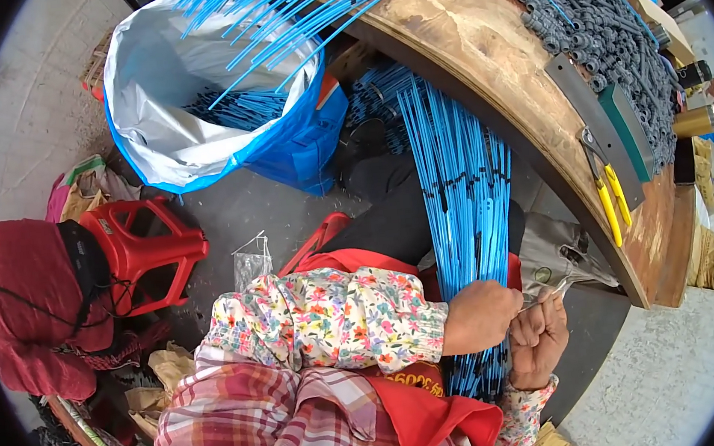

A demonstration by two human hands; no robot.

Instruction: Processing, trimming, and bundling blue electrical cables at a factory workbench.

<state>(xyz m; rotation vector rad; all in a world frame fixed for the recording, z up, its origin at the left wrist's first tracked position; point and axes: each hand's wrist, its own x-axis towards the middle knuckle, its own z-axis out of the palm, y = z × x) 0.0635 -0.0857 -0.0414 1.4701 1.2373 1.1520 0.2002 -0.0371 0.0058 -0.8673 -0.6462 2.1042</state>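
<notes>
Across my lap lies a long bundle of thin blue rods (463,213) with black bands partway along. My left hand (482,316) is closed in a fist above the lower part of the bundle. Close beside it on the right, my right hand (540,339) has its fingers curled and pinched. A thin pale strip (559,286) runs between the two hands and pokes out past the right fingers. What the left fingers grip is mostly hidden behind the knuckles. The lower ends of the rods show below my hands.
A blue bag with silvery lining (139,106) holds more blue rods. The wooden table (440,13) curves along the right, bearing a pile of grey fittings (605,36) and yellow-handled pliers (607,190). Blue rods overhang its far end. A red stool (149,247) stands left.
</notes>
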